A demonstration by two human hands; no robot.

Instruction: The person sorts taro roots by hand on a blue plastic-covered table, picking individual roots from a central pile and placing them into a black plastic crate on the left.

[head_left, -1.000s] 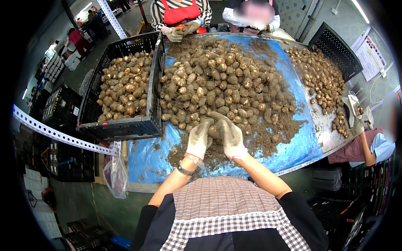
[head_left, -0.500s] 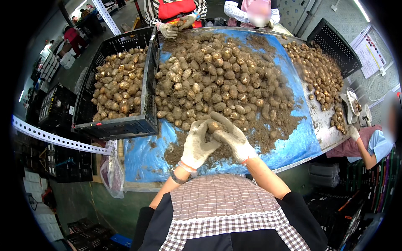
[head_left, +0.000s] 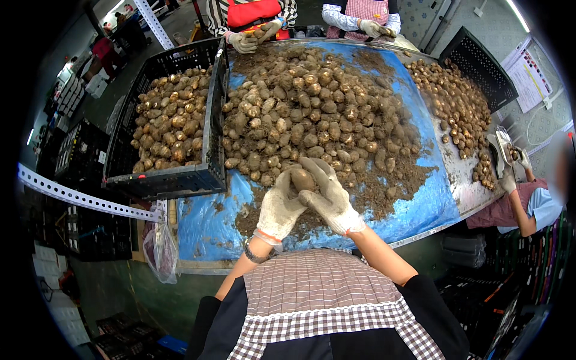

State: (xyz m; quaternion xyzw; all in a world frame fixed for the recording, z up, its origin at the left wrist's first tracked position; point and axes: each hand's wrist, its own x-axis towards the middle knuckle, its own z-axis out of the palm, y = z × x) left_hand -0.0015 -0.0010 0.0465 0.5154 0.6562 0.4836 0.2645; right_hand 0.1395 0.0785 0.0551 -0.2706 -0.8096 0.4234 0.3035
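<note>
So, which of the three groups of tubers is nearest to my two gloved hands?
The middle heap, lying loose on the blue sheet. Another group sits inside the left black crate; the right-hand heap lies past the sheet's edge.

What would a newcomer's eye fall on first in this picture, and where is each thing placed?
The large heap of earthy tubers in the middle of the blue sheet would probably catch the eye first. At its near edge, the gloved left hand and right hand hold one tuber between them. On the left stands a black crate with more tubers inside.
</note>
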